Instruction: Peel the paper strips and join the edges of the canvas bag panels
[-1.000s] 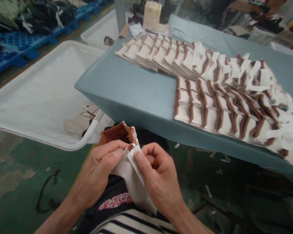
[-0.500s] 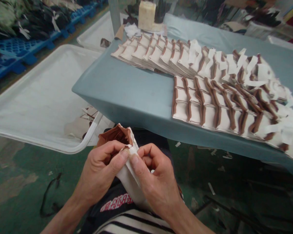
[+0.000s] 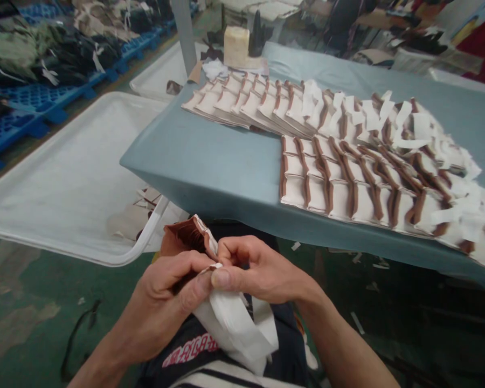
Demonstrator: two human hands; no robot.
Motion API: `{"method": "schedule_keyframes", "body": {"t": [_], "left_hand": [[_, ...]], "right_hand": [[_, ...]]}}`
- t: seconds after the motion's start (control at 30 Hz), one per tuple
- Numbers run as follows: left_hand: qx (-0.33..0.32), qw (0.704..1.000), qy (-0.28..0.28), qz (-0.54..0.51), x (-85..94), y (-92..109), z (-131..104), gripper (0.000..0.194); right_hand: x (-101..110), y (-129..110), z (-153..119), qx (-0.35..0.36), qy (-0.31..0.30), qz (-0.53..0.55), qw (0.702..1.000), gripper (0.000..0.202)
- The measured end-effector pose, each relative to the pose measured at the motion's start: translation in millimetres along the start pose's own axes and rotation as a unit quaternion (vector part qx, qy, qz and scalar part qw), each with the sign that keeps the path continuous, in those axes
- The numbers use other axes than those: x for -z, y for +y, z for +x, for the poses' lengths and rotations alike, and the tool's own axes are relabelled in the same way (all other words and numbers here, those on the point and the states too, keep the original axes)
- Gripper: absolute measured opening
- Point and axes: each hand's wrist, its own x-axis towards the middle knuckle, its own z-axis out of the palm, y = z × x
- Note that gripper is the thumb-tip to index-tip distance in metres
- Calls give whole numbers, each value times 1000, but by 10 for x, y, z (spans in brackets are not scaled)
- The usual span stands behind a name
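Note:
Over my lap I hold a small fabric piece, brown on its open inside and white along the edge. My left hand pinches its near edge between thumb and fingers. My right hand is closed at the same edge, its thumb tip against the left fingertips. A white strip hangs in a loop below both hands. What lies between the right fingertips is largely hidden. Rows of white pieces with brown edges lie on the blue-covered table ahead.
A large white bin stands at the left with some beige pieces in it. Blue pallets with piled fabric lie beyond. On the table's far side is a yellowish block. Scraps litter the green floor.
My right hand has turned more sideways and risen slightly at the edge. The white strip now hangs in a visible loop beneath. The view has tilted up a little.

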Motion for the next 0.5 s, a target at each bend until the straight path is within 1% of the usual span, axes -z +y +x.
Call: {"method": "schedule_keyframes", "body": {"t": [0.07, 0.13, 0.23, 0.33, 0.43, 0.5], "left_hand": [[-14, 1000, -20, 11, 11, 4, -10, 30], [-22, 999, -27, 24, 12, 3, -25, 32], [1, 999, -32, 13, -13, -28, -25, 45], [25, 997, -50, -44, -55, -113, 12, 56], [37, 992, -64, -105, -84, -203, 55, 56], [45, 988, -72, -131, -83, -220, 79, 55]], "right_hand": [[36, 46, 41, -7, -49, 61, 997, 69], [35, 105, 57, -8, -63, 88, 994, 69], [-3, 196, 50, -1, -57, 107, 993, 71], [-34, 259, 29, 6, -46, 113, 993, 71], [-42, 274, -4, 7, -36, 92, 995, 70], [-44, 260, -30, 8, -30, 66, 997, 68]]}}
